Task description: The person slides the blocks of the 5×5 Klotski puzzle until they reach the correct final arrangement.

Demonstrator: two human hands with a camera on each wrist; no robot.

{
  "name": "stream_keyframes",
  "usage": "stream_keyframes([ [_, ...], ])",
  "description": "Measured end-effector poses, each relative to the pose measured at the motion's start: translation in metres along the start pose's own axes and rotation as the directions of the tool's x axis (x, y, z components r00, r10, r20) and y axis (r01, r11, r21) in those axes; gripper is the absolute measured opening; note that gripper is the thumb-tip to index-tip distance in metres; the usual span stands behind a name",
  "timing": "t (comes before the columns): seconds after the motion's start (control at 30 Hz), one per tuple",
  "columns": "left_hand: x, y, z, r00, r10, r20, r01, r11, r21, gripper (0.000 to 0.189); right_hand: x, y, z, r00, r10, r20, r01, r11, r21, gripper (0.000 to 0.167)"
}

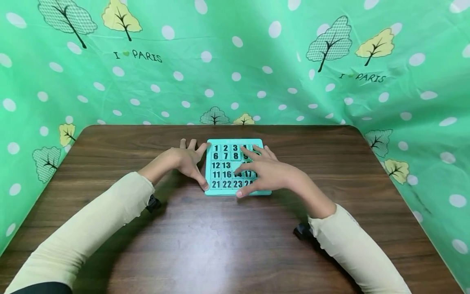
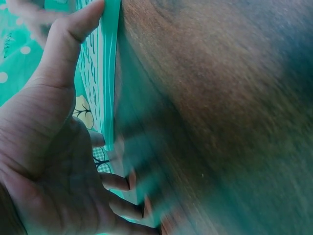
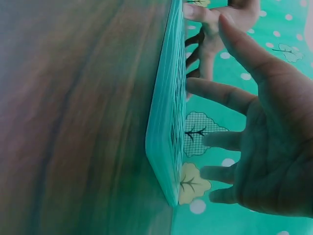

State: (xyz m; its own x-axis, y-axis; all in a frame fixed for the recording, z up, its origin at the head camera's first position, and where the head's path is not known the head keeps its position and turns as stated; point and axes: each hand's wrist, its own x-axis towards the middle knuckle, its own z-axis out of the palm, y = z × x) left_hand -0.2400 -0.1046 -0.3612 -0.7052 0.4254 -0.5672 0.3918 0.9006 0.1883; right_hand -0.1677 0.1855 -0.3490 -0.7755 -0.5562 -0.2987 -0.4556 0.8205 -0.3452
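Note:
A turquoise number slide puzzle (image 1: 227,141) with black-numbered square tiles lies flat on the table. A gap shows in its third row, right of tile 13 (image 1: 225,165). My left hand (image 1: 185,160) is spread along the puzzle's left side, thumb at the near corner and index finger at the far corner. From the right, my right hand (image 1: 273,171) reaches over the board, its index fingertip on tile 14 just below the gap. The right thumb is at the near rim; the other fingers extend over the right-hand tiles, hiding several. In the right wrist view, the middle to little fingers hover off the puzzle.
The brown wooden table (image 1: 205,237) extends around the puzzle on every side. Behind it hangs a green curtain (image 1: 235,53) with white dots and printed trees. Dark straps or devices (image 1: 302,231) are visible beneath both wrists, at the cream sleeves (image 1: 352,241).

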Motion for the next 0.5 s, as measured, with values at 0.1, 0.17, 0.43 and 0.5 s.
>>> stream_keyframes([
  [0.1,0.000,0.000,-0.001,1.000,-0.002,0.003,0.002,1.000,-0.001,0.159,-0.006,0.004,0.001,1.000,0.015,-0.007,-0.015,1.000,-0.010,0.073],
  [0.17,0.000,0.000,-0.002,1.000,-0.007,0.006,0.007,1.000,0.001,0.159,-0.005,0.005,0.003,0.999,0.036,-0.017,-0.036,0.999,-0.010,0.078],
  [0.43,0.000,0.000,0.000,1.000,0.001,0.010,-0.001,1.000,-0.010,0.159,-0.022,0.021,-0.002,0.997,0.046,-0.065,-0.044,0.998,0.037,0.070],
  [0.5,0.001,0.001,0.001,1.000,0.008,0.000,-0.008,1.000,-0.018,0.159,-0.033,0.026,-0.005,0.995,0.051,-0.083,-0.047,0.998,0.049,0.063],
])
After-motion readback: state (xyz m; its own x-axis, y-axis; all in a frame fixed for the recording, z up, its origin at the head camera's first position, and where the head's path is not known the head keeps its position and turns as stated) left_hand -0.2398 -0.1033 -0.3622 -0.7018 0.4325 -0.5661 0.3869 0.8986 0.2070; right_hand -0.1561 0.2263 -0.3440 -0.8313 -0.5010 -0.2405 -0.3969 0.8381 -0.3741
